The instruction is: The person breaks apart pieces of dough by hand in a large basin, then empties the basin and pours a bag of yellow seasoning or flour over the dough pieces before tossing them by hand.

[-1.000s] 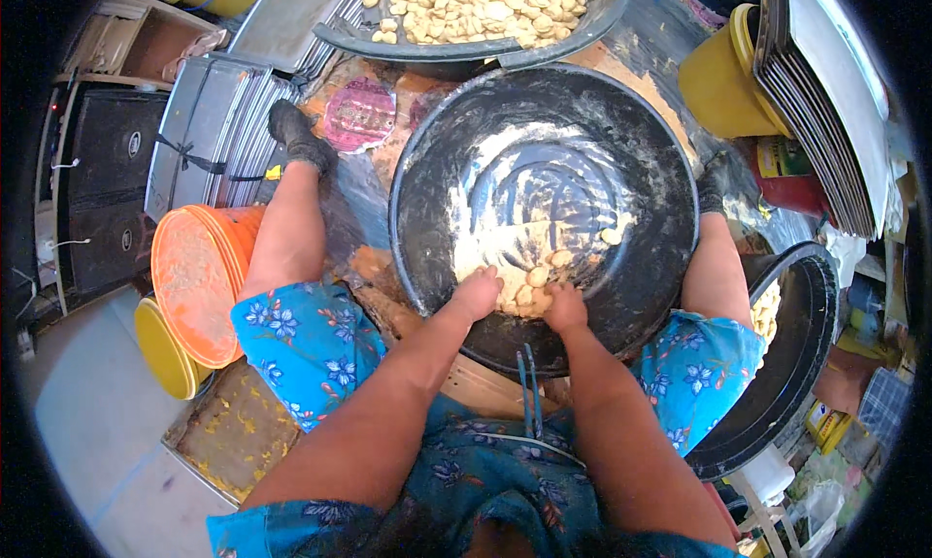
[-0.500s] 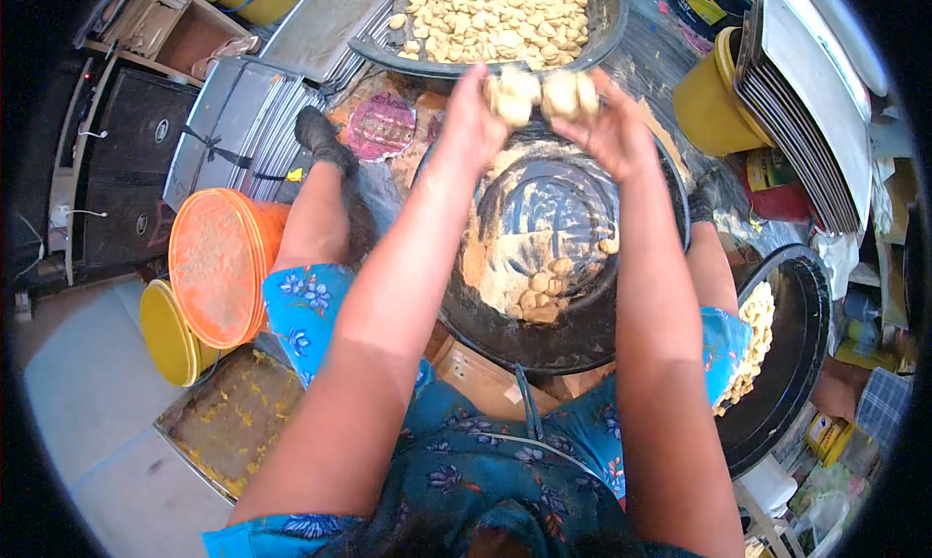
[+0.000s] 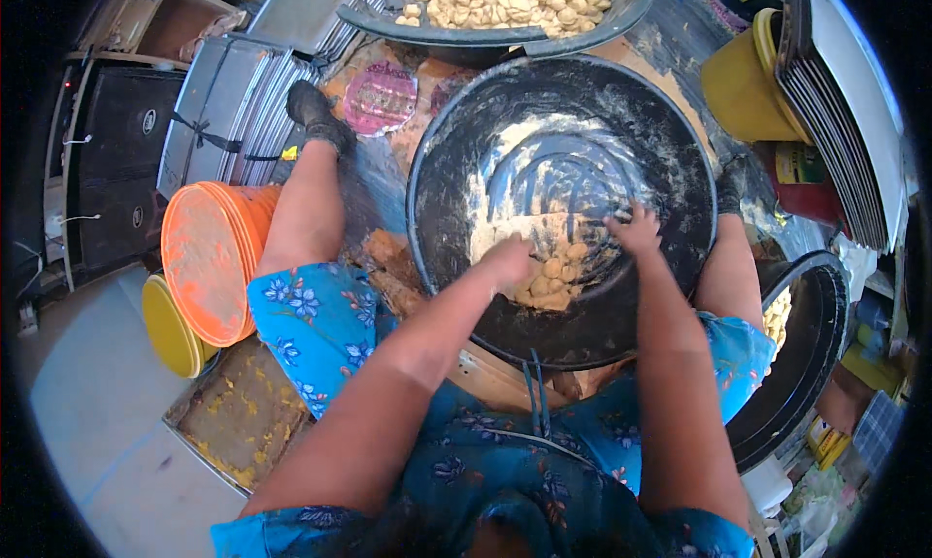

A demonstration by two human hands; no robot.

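A wide black basin (image 3: 621, 102), dusted with flour inside, stands between my legs. On its near side lies a small heap of pale round dough pieces (image 3: 555, 267) beside a patch of loose flour. My left hand (image 3: 510, 262) is at the heap's left edge; its fingers are turned away and partly hidden, so their grip does not show. Over the right part of the basin my right hand (image 3: 636, 230) has its fingers spread, just right of the heap, with nothing seen in it. Beyond stands a second basin (image 3: 447, 34) full of many dough pieces (image 3: 515, 0).
To my right is another black basin (image 3: 825, 364) with dough pieces. An orange bucket (image 3: 206, 267) and a yellow bucket (image 3: 167, 325) stand left, near a smeared tray (image 3: 243, 412). Stacked metal trays (image 3: 233, 112) lean far left; more trays (image 3: 845, 121) rest by a yellow bucket (image 3: 743, 82) right.
Both hands have come back from the far basin's rim to the near basin. The dough pieces they held have left them. The view has shifted slightly.
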